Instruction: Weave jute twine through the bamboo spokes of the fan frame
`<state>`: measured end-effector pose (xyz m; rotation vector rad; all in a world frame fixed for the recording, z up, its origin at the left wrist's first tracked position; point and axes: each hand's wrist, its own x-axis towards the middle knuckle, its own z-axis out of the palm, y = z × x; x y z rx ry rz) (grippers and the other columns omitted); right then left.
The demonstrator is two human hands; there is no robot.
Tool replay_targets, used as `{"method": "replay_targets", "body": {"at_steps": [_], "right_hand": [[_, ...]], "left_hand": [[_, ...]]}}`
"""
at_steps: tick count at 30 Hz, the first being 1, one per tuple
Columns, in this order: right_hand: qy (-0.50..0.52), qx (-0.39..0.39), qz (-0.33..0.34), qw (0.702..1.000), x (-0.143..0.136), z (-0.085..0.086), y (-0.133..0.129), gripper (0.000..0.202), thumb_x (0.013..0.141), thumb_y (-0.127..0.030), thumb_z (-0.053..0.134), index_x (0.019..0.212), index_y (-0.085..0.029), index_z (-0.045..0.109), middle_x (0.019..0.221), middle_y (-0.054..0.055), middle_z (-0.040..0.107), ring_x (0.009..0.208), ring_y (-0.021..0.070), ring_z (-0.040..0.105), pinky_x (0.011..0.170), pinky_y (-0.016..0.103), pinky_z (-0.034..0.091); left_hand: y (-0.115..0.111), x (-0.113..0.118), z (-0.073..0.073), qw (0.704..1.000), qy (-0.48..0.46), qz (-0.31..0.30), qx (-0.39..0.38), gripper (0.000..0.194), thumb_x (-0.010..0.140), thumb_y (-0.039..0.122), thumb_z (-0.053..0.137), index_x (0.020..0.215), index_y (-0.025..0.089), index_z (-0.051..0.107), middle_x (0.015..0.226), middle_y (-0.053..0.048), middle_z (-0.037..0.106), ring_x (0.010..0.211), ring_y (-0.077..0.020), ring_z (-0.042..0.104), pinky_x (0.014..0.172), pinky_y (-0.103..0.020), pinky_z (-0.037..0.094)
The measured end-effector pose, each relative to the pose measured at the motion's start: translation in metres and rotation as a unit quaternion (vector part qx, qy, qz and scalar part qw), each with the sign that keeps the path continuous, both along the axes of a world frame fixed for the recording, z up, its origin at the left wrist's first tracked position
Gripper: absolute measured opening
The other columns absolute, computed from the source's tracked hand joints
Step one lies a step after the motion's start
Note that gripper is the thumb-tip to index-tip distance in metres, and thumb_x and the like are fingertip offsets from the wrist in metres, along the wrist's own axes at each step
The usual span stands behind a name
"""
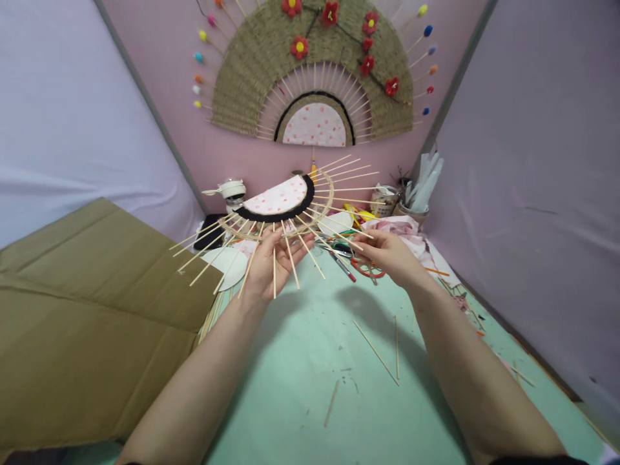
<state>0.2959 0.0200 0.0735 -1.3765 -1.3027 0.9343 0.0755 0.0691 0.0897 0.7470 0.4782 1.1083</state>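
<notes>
A half-round fan frame (278,197) is held up above the table, tilted, with its curved side facing down and right. It has a pink-spotted white centre, a black band, a ring of twine and thin wooden sticks spreading outward. My left hand (277,258) supports it from below, fingers around the sticks near the twine, some fingers spread under it. My right hand (382,255) pinches the tip of a stick at the fan's right side. Part of the twine ring passes behind or between sticks near my left hand.
Cardboard (97,323) lies at the left. Loose sticks (376,354) rest on the green table (300,400). Pens (343,266), scissors (343,248) and cloth (397,226) lie behind. Containers (386,200) stand at the back, below a large woven fan (242,84) on the wall.
</notes>
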Motion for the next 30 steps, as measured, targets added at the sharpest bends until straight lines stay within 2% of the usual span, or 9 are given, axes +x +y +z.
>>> {"method": "replay_targets", "body": {"at_steps": [6,9,11,14,18,23,26,30], "right_hand": [[-0.107,-0.034,0.079,0.991,0.015,0.025,-0.022,0.025,0.073,-0.041,0.067,0.079,-0.017,0.066,0.068,0.002,0.062,0.057,0.0115,0.052,0.049,0.022,0.039],[-0.110,-0.019,0.100,0.989,0.014,0.033,-0.031,0.023,0.077,-0.040,0.065,0.080,-0.017,0.067,0.070,0.003,0.062,0.057,0.0116,0.051,0.047,0.023,0.037],[-0.082,0.007,0.093,0.992,0.010,0.036,-0.034,0.025,0.077,-0.041,0.065,0.079,-0.017,0.067,0.067,0.002,0.061,0.056,0.0117,0.051,0.048,0.023,0.037],[-0.026,0.047,0.035,0.998,0.005,0.038,-0.034,0.027,0.073,-0.042,0.069,0.073,-0.016,0.065,0.060,0.001,0.058,0.053,0.0112,0.049,0.048,0.023,0.037],[-0.007,0.036,-0.039,0.999,0.003,0.035,-0.028,0.030,0.068,-0.044,0.072,0.064,-0.016,0.063,0.055,0.000,0.056,0.048,0.0095,0.045,0.044,0.023,0.032],[-0.018,0.020,-0.054,0.998,0.004,0.022,-0.016,0.032,0.068,-0.046,0.071,0.063,-0.016,0.060,0.053,-0.001,0.053,0.047,0.0087,0.042,0.043,0.022,0.030],[-0.004,0.025,-0.071,0.997,-0.001,0.014,-0.009,0.034,0.067,-0.048,0.072,0.065,-0.016,0.060,0.052,-0.004,0.050,0.046,0.0076,0.040,0.043,0.022,0.028],[0.057,0.059,-0.098,0.992,-0.008,0.004,-0.001,0.033,0.066,-0.048,0.073,0.065,-0.017,0.059,0.055,-0.004,0.052,0.047,0.0079,0.041,0.044,0.022,0.031]], "left_hand": [[0.001,-0.003,0.006,0.999,0.009,0.035,0.019,0.011,0.088,0.022,0.049,0.098,0.019,0.053,0.101,-0.010,0.071,0.096,-0.0233,0.069,0.094,-0.042,0.049],[-0.002,-0.003,0.008,0.999,0.004,0.041,0.030,0.011,0.088,0.020,0.048,0.099,0.021,0.052,0.098,-0.009,0.072,0.095,-0.0234,0.069,0.093,-0.043,0.050],[-0.004,-0.002,0.009,0.998,0.001,0.044,0.035,0.012,0.088,0.019,0.048,0.099,0.021,0.051,0.096,-0.008,0.072,0.096,-0.0234,0.069,0.094,-0.043,0.049],[-0.006,-0.001,0.010,0.998,0.003,0.049,0.036,0.013,0.087,0.020,0.050,0.099,0.022,0.051,0.096,-0.007,0.072,0.097,-0.0231,0.068,0.094,-0.042,0.049],[-0.006,-0.001,0.011,0.998,0.007,0.055,0.037,0.013,0.086,0.020,0.051,0.099,0.023,0.050,0.097,-0.007,0.072,0.096,-0.0229,0.069,0.094,-0.042,0.049],[-0.008,-0.002,0.012,0.999,0.011,0.028,0.022,0.017,0.089,0.022,0.047,0.104,0.019,0.053,0.101,-0.011,0.071,0.097,-0.0234,0.068,0.096,-0.042,0.048],[-0.011,-0.002,0.013,1.000,0.016,-0.007,0.011,0.022,0.088,0.021,0.047,0.109,0.018,0.053,0.101,-0.012,0.071,0.096,-0.0238,0.069,0.095,-0.042,0.048],[-0.015,-0.003,0.014,0.995,0.012,-0.098,-0.008,0.026,0.088,0.023,0.047,0.113,0.020,0.054,0.106,-0.012,0.071,0.101,-0.0261,0.067,0.096,-0.047,0.047]]}}
